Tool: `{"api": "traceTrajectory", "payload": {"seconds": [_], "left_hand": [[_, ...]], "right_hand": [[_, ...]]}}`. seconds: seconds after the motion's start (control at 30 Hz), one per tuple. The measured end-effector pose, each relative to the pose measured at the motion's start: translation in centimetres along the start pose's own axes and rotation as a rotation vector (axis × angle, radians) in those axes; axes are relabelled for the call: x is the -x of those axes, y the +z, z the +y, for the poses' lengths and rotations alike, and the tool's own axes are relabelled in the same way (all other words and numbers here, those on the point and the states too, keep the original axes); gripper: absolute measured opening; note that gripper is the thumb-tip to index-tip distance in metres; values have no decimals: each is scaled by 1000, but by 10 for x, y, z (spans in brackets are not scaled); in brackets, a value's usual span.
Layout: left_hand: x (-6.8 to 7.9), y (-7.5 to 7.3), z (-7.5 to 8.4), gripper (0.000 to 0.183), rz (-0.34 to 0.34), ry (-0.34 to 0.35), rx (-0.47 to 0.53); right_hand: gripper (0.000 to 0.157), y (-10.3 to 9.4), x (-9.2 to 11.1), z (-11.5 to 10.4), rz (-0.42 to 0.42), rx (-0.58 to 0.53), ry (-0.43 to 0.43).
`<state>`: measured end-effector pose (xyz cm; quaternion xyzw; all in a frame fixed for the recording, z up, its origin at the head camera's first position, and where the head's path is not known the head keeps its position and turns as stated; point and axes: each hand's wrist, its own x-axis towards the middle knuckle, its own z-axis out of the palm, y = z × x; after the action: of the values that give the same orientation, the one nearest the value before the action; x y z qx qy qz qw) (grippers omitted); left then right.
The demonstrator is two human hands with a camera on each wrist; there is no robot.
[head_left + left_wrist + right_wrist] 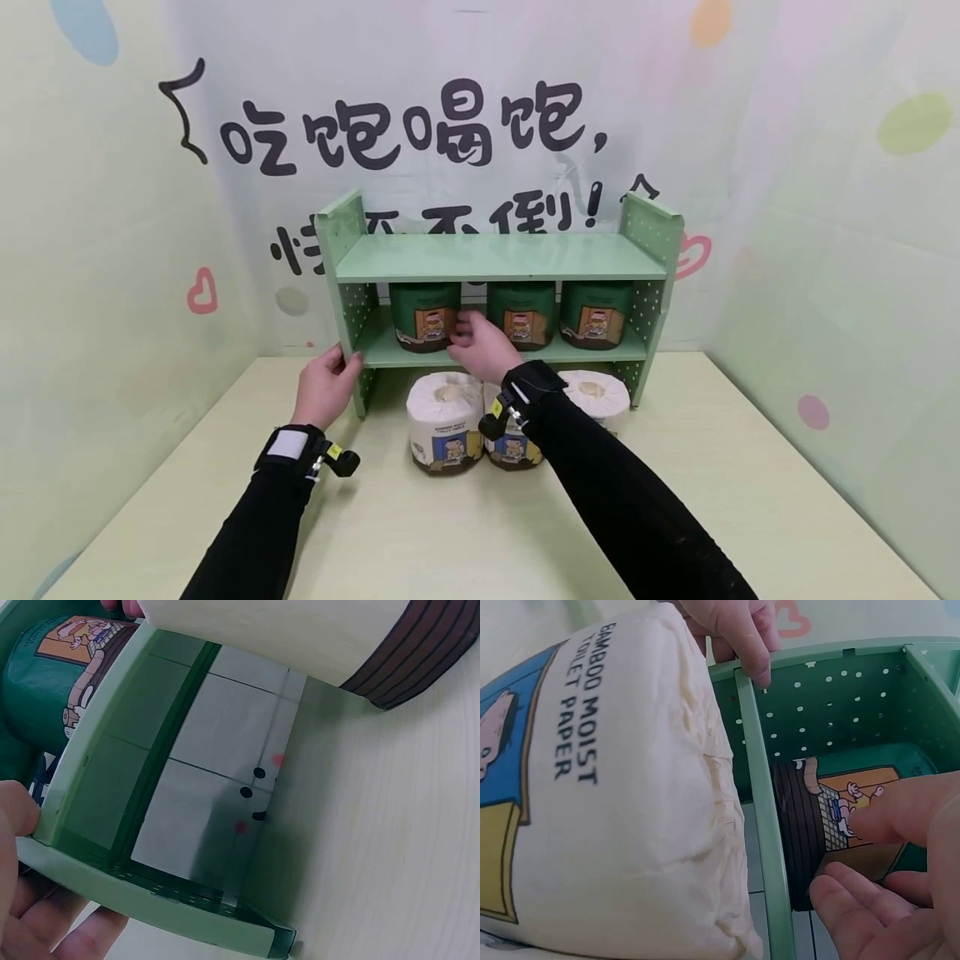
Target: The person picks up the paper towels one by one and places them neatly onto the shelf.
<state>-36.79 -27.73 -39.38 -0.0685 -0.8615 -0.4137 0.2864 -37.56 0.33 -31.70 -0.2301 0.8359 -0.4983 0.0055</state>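
A pale green two-board rack (501, 258) with perforated side panels stands at the back of the table. On its lower board sit three green-wrapped toilet rolls: a left roll (424, 315), a middle roll (521, 315) and a right roll (597, 313). My left hand (327, 388) grips the rack's left side panel, thumb at the front edge and fingers outside. Reaching in from the front, my right hand (487, 347) touches the left green roll at its right side and front. The right wrist view shows these fingers (855, 907) close against the wrapper, not wrapped round it.
White-wrapped toilet rolls stand on the table before and under the rack: a left one (446, 425), a middle one (513, 446) partly behind my right forearm, and a right one (594, 396). Printed walls (112, 208) enclose the light wooden table (405, 542).
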Motion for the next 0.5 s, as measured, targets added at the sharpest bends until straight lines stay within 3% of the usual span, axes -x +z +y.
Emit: {"api": "traceTrajectory", "payload": {"seconds": [0.27,0.5], "left_hand": [[-3,1,2,37,-8,-5,19],[-2,0,6,30,-16,-1,-39]], "right_hand": [[60,-8,8,3,-10,7,-30],[56,-14,16,5,-9,-6,-52]]}}
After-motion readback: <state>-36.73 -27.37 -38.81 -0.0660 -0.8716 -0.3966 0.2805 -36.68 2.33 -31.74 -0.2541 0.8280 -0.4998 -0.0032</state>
